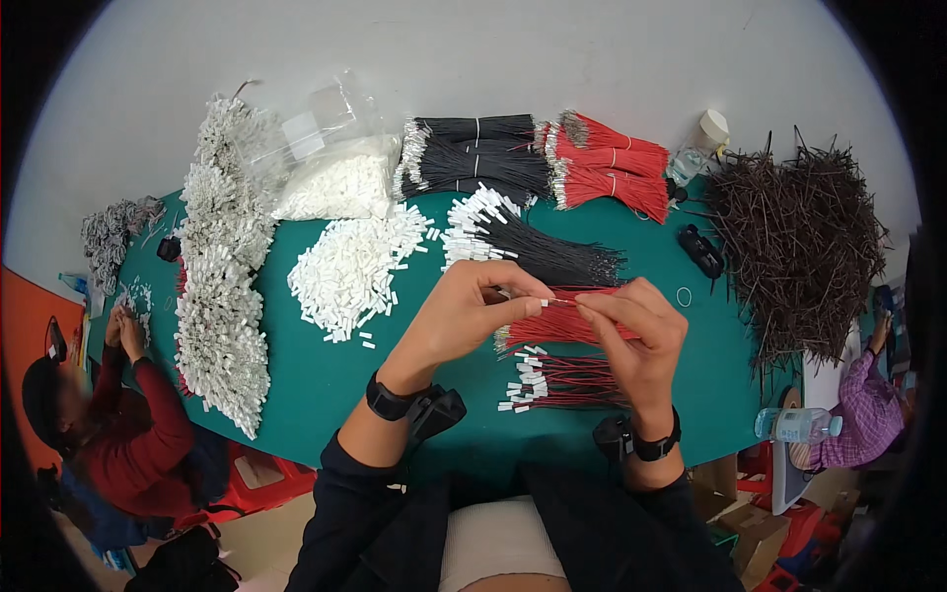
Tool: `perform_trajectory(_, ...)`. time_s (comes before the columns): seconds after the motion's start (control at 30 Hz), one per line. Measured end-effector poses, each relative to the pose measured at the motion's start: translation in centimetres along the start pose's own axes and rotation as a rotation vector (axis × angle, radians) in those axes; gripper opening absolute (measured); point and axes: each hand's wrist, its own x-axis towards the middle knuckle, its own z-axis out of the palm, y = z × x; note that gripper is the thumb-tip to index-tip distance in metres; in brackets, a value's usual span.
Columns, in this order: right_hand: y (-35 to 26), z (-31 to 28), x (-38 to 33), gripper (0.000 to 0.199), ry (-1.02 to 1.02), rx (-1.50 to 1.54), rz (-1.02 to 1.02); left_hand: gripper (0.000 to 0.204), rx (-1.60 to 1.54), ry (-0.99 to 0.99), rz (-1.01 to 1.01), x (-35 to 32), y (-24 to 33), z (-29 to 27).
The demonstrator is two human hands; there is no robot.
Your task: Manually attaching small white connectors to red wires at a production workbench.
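Over the middle of the green table, my left hand [454,318] pinches a small white sleeve [544,303] between thumb and fingertips. My right hand [643,335] is closed on a thin red wire [565,302] whose end meets the sleeve; how deep it sits inside cannot be made out. Beneath my hands lies a bundle of red wires [562,326], partly hidden. Nearer to me is a row of red wires with white sleeves [533,380] on their left ends. Beyond my hands, black wires [547,247] fan out, also with white sleeves on their left ends.
A loose pile of white sleeves [345,266] lies left, below an open plastic bag [340,183] of more. Tied black [478,163] and red bundles [612,163] sit at the back. A dark wire heap [799,247] and bottle [797,425] are right. People work at both sides.
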Motion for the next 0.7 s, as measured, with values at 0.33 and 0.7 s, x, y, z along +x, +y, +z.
perform_trajectory(0.33,0.43,0.09,-0.17,0.019,0.003,0.043,-0.015,0.014,-0.026,-0.020,0.024,-0.03,-0.03,0.29)
perform_trajectory(0.7,0.67,-0.25,-0.27,0.020,-0.004,-0.078,-0.127,0.015,-0.047,-0.023,0.008,-0.02,0.09,0.24)
